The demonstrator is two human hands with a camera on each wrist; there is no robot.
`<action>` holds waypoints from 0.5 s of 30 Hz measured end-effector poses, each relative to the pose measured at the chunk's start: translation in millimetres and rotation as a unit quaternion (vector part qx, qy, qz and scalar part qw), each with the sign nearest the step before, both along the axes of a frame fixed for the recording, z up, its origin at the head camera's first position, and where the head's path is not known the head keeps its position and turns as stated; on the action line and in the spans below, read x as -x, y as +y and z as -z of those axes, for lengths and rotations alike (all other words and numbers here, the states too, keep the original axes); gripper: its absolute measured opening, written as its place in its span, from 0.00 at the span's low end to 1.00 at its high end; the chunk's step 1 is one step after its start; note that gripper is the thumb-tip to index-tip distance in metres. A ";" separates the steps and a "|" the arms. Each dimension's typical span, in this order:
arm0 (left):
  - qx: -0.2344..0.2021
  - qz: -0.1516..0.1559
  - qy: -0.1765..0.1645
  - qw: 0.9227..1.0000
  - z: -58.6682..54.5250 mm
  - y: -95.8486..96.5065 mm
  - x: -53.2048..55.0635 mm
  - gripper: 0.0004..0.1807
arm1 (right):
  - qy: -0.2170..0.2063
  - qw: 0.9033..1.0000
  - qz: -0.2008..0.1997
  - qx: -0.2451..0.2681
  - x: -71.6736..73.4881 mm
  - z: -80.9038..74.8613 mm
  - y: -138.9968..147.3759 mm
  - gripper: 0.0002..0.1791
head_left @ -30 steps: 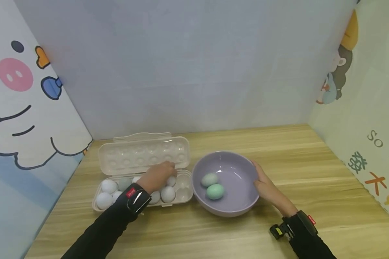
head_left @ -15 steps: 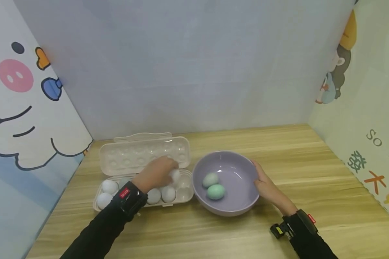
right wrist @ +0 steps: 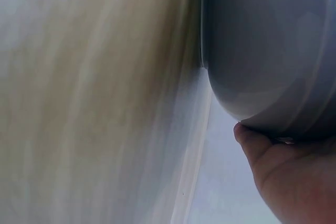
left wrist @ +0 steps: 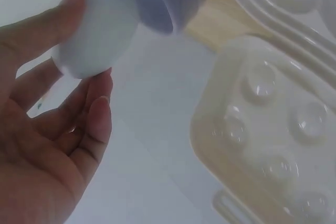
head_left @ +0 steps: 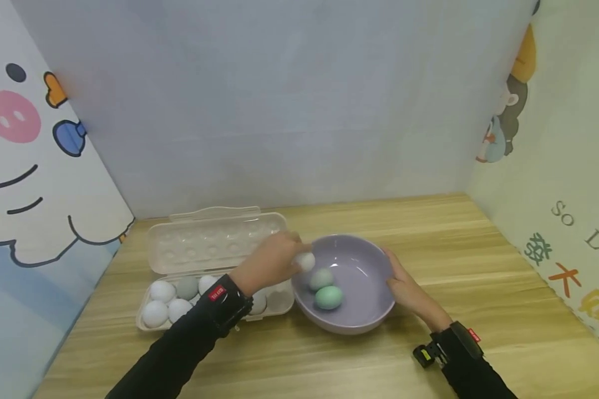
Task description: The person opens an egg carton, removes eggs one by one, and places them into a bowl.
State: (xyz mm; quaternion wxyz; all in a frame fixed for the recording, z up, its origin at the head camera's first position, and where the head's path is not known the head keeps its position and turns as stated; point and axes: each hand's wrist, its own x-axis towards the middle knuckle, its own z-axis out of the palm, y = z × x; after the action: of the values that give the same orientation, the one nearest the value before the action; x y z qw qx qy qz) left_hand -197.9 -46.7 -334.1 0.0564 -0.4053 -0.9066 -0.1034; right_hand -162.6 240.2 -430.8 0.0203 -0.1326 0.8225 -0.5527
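A pale white egg (left wrist: 100,32) is pinched between the thumb and fingers of my left hand (head_left: 272,260), at the left rim of a purple bowl (head_left: 364,293). Inside the bowl lie two more eggs, a pale grey-green one (head_left: 321,279) and a mint green one (head_left: 329,297). My right hand (head_left: 411,291) grips the bowl's right rim; the right wrist view has its fingers (right wrist: 252,142) against the bowl's outer wall. Left of the bowl sits a clear egg carton (head_left: 279,302), lid raised, with white and greyish eggs in it, partly hidden by my left arm.
The carton's dimpled lid (head_left: 214,244) leans back toward the grey wall (head_left: 279,111). Printed panels stand at the left (head_left: 25,183) and right (head_left: 554,166) of the wooden table (head_left: 329,366). A small black camera (head_left: 423,354) sits on the right wrist.
My left hand has lifted the white egg out of the carton and carried it right to the bowl's edge. The right hand keeps its grip on the bowl.
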 end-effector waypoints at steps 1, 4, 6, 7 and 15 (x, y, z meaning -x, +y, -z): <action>0.001 0.002 -0.007 1.000 0.6 5.2 2.4 0.18 | -0.002 1.000 -0.001 0.002 0.4 0.0 0.1 0.38; -0.004 0.010 -0.026 1.000 4.8 20.5 9.3 0.16 | -0.005 1.000 -0.003 0.002 1.8 1.2 0.0 0.37; -0.007 0.019 -0.039 0.999 8.2 30.6 12.4 0.16 | -0.008 1.000 -0.002 -0.005 2.0 2.4 -0.1 0.37; -0.008 0.023 -0.046 0.999 9.8 35.6 13.5 0.17 | -0.007 1.000 -0.002 -0.007 2.0 2.8 0.0 0.38; 0.041 0.058 -0.079 0.994 17.5 74.3 20.6 0.13 | 0.001 1.000 0.004 0.002 1.2 3.7 2.8 0.39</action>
State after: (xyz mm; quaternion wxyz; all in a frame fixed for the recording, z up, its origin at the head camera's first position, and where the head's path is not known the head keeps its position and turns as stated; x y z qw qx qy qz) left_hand -218.5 27.6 -351.6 -0.0379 -0.4501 -0.8865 -0.1006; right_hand -163.9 243.0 -434.5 0.0168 -0.1302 0.8218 -0.5544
